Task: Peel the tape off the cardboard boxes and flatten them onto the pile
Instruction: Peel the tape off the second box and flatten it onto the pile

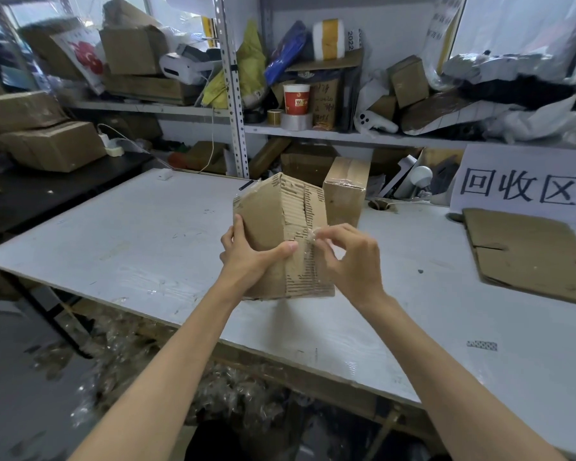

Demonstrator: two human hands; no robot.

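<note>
Head view, near to far. Both forearms entered from the bottom edge, elbows cut off. Below the table's (140, 234) near edge lay a heap of crumpled clear scraps (180, 377), blurred and part hidden by the left forearm. Over the table's middle, the left hand (246, 252) gripped the cardboard box (270, 207): thumb across the front face, fingers wrapped round the left side, tips hidden behind it. The box was tilted, its outer paper torn so the corrugation showed. Whether its lower edge touched the table could not be told. The right hand (350, 261) pinched a strip of clear tape (313, 235) between thumb and forefinger at the box's right face; the tape's extent was hard to make out. Just behind stood a second box (345, 191), taped, its base hidden. On the right lay the flattened cardboard pile (529, 257), cut off by the frame, before a paper sign (519, 184). Cluttered shelves (313, 129) stood behind.
</note>
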